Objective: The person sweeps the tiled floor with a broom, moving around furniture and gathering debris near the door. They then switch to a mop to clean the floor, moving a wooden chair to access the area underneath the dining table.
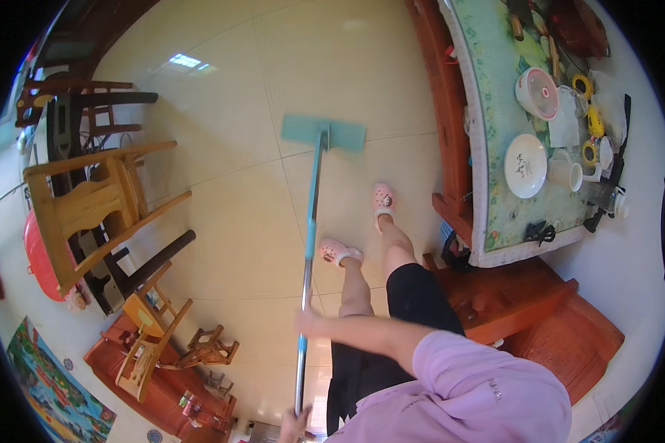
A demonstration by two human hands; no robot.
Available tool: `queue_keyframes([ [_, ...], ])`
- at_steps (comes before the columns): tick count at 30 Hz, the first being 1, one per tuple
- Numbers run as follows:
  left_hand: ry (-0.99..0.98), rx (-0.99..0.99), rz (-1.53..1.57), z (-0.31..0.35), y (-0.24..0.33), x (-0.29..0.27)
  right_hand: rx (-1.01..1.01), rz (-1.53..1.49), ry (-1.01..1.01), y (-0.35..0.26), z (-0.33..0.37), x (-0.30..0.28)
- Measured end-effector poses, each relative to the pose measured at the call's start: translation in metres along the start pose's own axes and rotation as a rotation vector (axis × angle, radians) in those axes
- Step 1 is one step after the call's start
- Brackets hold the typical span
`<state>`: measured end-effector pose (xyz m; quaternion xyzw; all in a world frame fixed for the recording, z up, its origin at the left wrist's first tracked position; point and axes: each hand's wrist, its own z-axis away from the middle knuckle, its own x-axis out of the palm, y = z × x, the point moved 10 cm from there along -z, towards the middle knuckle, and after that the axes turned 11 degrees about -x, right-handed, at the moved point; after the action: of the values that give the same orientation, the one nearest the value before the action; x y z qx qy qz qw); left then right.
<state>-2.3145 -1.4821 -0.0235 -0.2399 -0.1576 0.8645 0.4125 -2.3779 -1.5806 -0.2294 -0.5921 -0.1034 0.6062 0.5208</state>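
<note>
A flat mop with a wide teal head rests on the tiled floor ahead of my feet, its head slightly blurred. Its long blue and silver pole runs back toward me. My right hand is wrapped round the pole partway along, the right arm reaching across in front of my body. Close to the lower edge, my left hand grips the pole nearer its upper end. Pink clogs are on my feet, to the right of the pole.
Wooden chairs stand along the left, with a small wooden stool below. On the right, a table with a green patterned cover holds a white plate, a lidded bowl and a mug. A reddish wooden bench sits close by my right side.
</note>
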Motion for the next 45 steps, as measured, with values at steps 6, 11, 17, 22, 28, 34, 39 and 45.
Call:
queue_keyframes([
  [6, -0.113, 0.363, -0.031, -0.03, 0.251, 0.076, 0.341, 0.352, 0.118, 0.274, 0.125, -0.117],
  [11, -0.005, 0.886, -0.041, 0.023, 0.414, 0.146, 0.607, 0.392, 0.082, 0.404, 0.236, -0.182],
  [17, 0.062, 0.651, -0.191, 0.028, 0.416, 0.169, 0.721, 0.224, 0.012, 0.417, 0.269, -0.157],
  [22, 0.169, 0.943, -0.103, -0.039, 0.346, 0.134, 0.743, 0.298, 0.229, 0.35, 0.233, -0.136],
  [28, 0.12, 0.699, -0.236, -0.042, 0.243, 0.087, 0.765, 0.167, 0.1, 0.257, 0.177, -0.058],
  [34, 0.284, 0.734, -0.301, -0.12, 0.075, -0.001, 0.613, 0.109, 0.032, 0.124, 0.052, 0.029],
  [39, 0.387, 0.544, -0.479, -0.127, -0.109, -0.099, 0.392, -0.243, -0.032, -0.061, -0.07, 0.079],
  [45, 0.42, 0.335, -0.51, -0.12, -0.241, -0.137, 0.081, -0.393, -0.266, -0.227, -0.135, 0.142],
])
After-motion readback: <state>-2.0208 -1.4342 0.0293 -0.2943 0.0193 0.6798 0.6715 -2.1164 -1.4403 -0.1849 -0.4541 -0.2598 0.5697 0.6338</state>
